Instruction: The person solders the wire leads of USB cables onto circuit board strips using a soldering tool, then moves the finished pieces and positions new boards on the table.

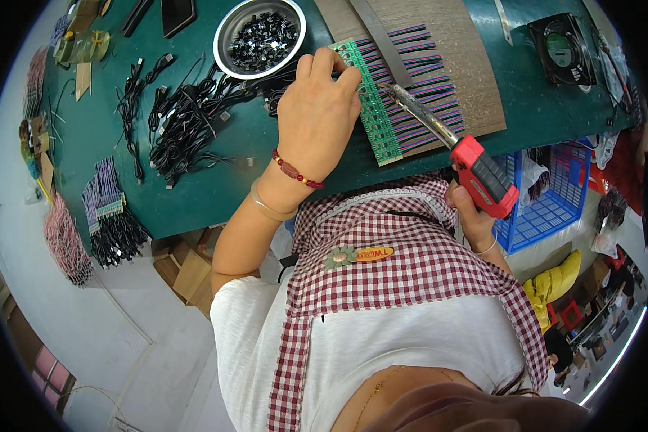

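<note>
A long green circuit board strip point(371, 108) lies on a brown wooden board point(482, 79), with rows of thin coloured wires point(439, 108) running right from it. My left hand point(317, 108) is at the strip's left edge, its fingers curled and pinched together; what they grip is hidden behind them. In my right hand point(474, 219) is a red and black soldering iron point(486, 176), gripped by its handle. The iron's tip points up and left at the side of the strip where the wires meet it. Across the wires lies a flat metal bar point(381, 43).
A metal bowl point(225, 36) of small black parts stands behind a heap of black cables point(187, 133) on the green table point(194, 216). Wire bundles point(111, 209) hang over the left edge. At the far right sits a black fan point(563, 47); below the table is a blue basket point(551, 225).
</note>
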The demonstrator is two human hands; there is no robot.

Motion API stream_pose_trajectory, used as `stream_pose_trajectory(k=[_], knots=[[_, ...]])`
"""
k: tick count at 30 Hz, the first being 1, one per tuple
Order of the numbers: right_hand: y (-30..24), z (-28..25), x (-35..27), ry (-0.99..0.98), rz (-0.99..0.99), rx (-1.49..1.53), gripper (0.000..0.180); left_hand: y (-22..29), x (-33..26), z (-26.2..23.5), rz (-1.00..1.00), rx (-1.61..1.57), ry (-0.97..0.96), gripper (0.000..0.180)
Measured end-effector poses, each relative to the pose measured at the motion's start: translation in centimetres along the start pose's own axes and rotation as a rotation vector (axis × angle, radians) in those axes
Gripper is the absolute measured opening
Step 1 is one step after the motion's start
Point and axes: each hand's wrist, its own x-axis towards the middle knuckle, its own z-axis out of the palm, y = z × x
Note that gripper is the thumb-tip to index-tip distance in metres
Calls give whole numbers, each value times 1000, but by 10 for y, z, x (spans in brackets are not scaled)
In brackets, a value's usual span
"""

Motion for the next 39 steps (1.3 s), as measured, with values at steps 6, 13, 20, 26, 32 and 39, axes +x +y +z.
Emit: stream_pose_trajectory(k=[6,13,20,26,32,39], knots=[[-3,2,6,-14,-16,85,16,1,0,-1,32,8,-1,14],[-28,23,23,26,-102,207,38,7,-19,-19,-78,68,11,20],[-36,22,41,65,-132,406,34,-51,-103,-84,-387,370,-90,28],[-47,29,53,-14,-144,424,35,-77,-122,-77,-273,94,-21,28],[-65,44,48,55,-104,458,35,-26,-76,-64,-453,-1293,536,35],[-99,77,68,-24,-28,365,18,17,-62,-34,-530,-1422,402,29]])
